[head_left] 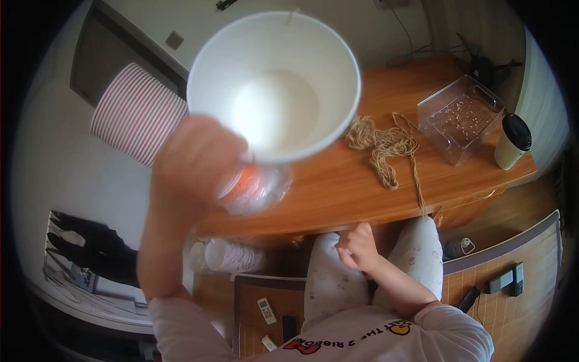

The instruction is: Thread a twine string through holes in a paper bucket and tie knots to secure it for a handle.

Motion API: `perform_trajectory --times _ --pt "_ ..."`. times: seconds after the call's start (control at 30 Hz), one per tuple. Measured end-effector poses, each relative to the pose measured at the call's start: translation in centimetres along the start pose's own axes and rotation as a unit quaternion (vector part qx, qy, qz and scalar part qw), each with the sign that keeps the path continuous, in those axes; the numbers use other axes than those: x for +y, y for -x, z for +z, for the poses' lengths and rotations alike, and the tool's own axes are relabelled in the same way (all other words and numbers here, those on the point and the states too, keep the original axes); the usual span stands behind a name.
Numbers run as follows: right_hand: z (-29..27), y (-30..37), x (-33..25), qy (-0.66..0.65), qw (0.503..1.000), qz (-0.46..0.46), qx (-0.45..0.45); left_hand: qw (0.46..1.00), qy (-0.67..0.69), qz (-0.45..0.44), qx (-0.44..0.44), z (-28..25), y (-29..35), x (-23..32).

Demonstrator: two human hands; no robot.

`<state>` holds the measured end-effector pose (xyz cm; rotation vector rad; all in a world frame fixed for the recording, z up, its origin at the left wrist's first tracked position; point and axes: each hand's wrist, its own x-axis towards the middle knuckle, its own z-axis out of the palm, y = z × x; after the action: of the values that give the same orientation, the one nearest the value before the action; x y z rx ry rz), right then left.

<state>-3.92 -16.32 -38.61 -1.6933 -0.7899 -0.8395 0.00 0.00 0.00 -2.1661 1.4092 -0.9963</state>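
Paper bowl [274, 84], white and empty, was held up close to the camera by the left hand [199, 166], its open mouth facing the viewer. That hand was wrapped around its outer wall, and a clear plastic wrapper with orange showing inside [253, 187] sat just below the bowl, though whether the hand also held it could not be told. The right hand [359, 246] rested loosely curled in the lap, holding nothing visible. On the wooden table [338, 187] a tangle of tan twine [383, 148] lay untouched, beside a clear plastic tray [461, 117] and a lidded cup [512, 142]. Judging from this, nothing had yet been joined to the bowl; the twine remained unused.
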Motion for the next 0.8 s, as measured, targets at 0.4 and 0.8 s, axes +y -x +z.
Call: perform_trajectory --times 0.4,0.8 --pt "2.3 2.7 3.9 0.03 0.992 0.089 -0.079 0.995 -0.059 0.031 -0.074 5.2 -8.2 -6.6" --pt "2.2 2.4 3.7 0.018 0.992 0.098 -0.072 0.988 0.005 -0.028 -0.152 8.7 -10.5 -9.6"
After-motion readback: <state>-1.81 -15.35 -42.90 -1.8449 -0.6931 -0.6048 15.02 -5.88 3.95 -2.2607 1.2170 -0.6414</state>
